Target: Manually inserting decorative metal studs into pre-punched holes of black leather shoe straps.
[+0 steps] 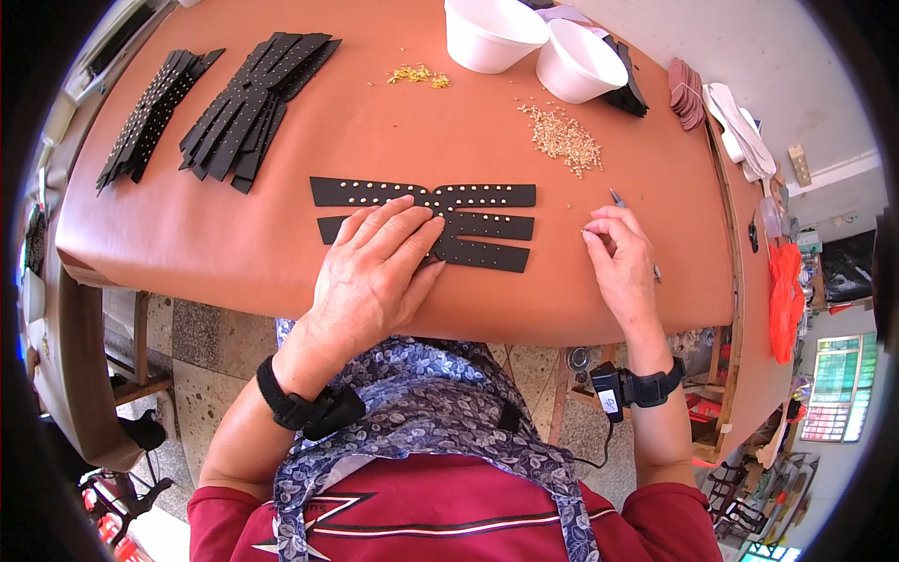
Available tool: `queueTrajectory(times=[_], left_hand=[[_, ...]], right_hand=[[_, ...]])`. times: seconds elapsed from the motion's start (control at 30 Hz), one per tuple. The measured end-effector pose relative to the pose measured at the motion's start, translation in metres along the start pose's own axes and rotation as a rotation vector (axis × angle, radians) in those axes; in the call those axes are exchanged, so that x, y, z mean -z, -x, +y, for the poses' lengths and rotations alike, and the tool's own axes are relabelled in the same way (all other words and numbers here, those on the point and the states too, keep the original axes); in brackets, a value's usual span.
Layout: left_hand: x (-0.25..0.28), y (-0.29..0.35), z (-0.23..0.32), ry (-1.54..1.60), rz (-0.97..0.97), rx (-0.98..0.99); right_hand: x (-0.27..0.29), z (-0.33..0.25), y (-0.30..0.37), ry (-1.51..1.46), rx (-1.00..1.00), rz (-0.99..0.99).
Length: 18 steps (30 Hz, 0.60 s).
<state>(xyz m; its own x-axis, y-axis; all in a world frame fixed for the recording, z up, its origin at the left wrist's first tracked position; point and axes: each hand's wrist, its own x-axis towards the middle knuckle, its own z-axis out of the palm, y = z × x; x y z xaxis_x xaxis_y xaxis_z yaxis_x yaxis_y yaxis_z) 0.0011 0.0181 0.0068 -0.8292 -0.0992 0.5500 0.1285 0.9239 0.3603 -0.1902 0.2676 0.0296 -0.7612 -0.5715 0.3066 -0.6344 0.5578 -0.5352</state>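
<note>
A black strappy cutout piece (487, 255) lies flat on the brown tabletop in front of me, its strips joined at the middle. Rows of small shiny studs run along its upper strips; the lowest right strip shows only tiny dots. My left hand (370, 267) rests on its left half and centre with fingers stretched out, hiding part of the lower strips. To the right, apart from the piece, my right hand (623, 267) is closed, thumb and forefinger together. A thin pen-like tool (615, 197) passes through it; whether a stud sits at the fingertips I cannot tell.
Loose gold studs (564, 139) are scattered at the back right, with a smaller yellow-gold pile (417, 75) further left. Two white bowls (492, 36) stand behind. Stacks of studded black pieces (248, 103) lie at the back left. A red plastic bag (785, 300) hangs at the right.
</note>
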Motion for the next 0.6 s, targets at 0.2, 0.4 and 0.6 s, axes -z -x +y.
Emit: queueTrajectory(times=[0.2,0.4,0.6], left_hand=[[0.000,0.000,-0.001,-0.005,-0.012,-0.007],[-0.002,-0.001,-0.002,0.005,0.026,-0.023],[-0.002,0.000,-0.002,0.003,0.008,-0.012]], right_hand=[[-0.004,0.001,-0.005,0.053,0.059,-0.028],[-0.009,-0.007,-0.007,0.341,0.283,0.057],[-0.008,-0.008,0.002,0.359,0.364,0.065]])
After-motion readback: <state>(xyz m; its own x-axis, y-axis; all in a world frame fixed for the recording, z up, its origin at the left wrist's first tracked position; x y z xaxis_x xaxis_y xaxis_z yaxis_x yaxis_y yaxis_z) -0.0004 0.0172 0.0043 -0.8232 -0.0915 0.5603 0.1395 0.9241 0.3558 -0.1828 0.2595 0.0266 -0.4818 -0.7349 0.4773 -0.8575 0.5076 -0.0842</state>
